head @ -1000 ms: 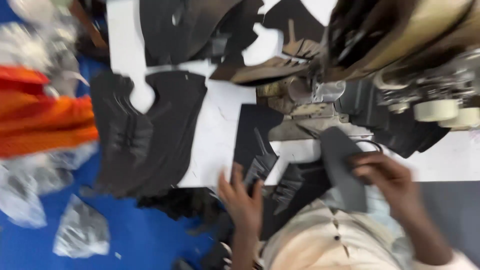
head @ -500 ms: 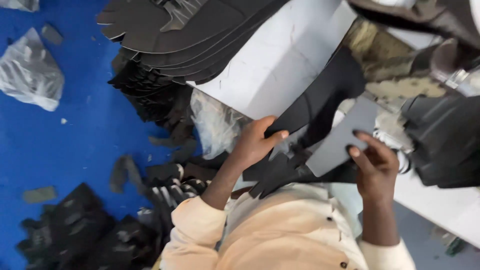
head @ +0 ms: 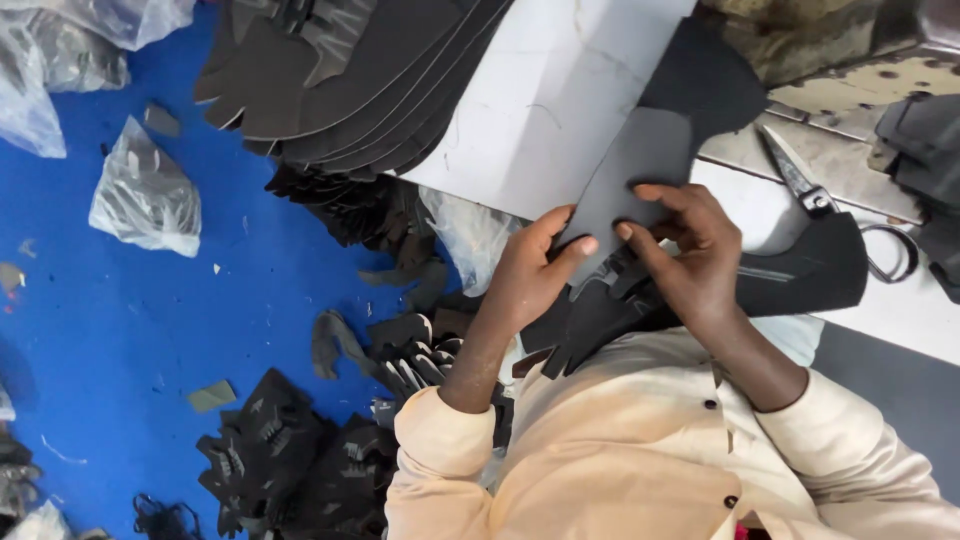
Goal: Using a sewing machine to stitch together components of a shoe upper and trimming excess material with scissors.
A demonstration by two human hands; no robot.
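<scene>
Both hands [head: 620,262] now on dark piece [head: 645,165]

Scissors [head: 800,180], plastic bags [head: 145,195], blue floor [head: 120,330]

Matt, smooth dark grey leather-like sheet [head: 640,175]. Matt black cut pieces [head: 350,70], stacked. Smooth white bench [head: 540,110], faintly scratched. Bright metal scissors [head: 795,175]. Crinkled clear plastic bags [head: 145,190]. Matt blue floor [head: 150,320]. Cream woven cloth shirt [head: 620,440].
</scene>
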